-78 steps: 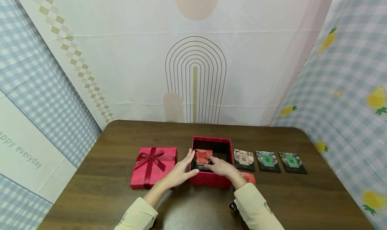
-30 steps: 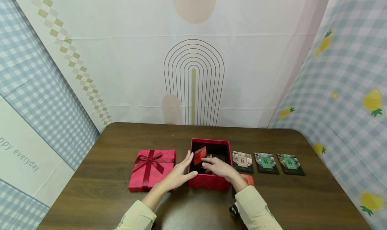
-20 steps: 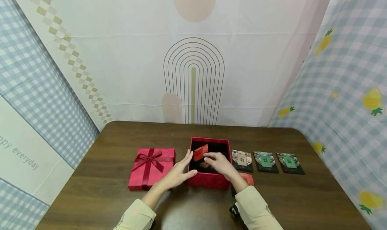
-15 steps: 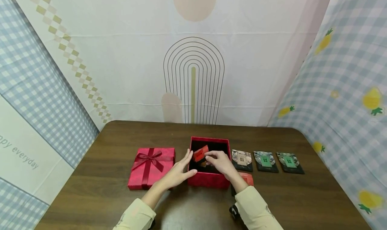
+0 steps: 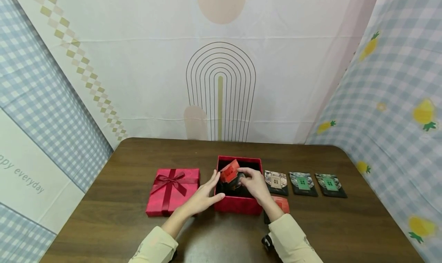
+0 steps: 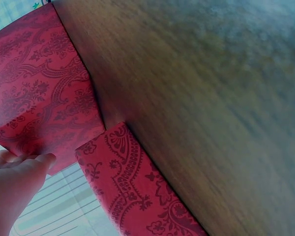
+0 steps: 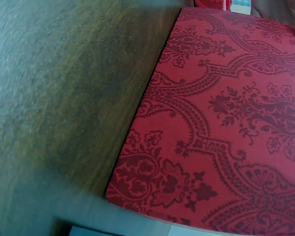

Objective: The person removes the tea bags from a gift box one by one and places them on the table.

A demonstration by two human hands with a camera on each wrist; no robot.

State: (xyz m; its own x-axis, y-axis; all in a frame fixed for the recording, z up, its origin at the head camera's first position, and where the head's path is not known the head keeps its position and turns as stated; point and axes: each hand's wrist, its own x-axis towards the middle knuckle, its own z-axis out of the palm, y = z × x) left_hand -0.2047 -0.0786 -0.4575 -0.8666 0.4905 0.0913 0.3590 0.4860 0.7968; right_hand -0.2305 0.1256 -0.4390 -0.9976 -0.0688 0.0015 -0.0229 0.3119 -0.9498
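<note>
An open red box stands mid-table. A red packet is pinched, tilted, above the box's left half by the right hand. The box's left wall is touched by the left hand, fingers nearly straight, nothing grasped. The lid lies just beside.

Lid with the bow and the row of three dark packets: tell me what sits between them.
In the head view, the open red box sits between the lid and the packets, with both hands at it.
</note>
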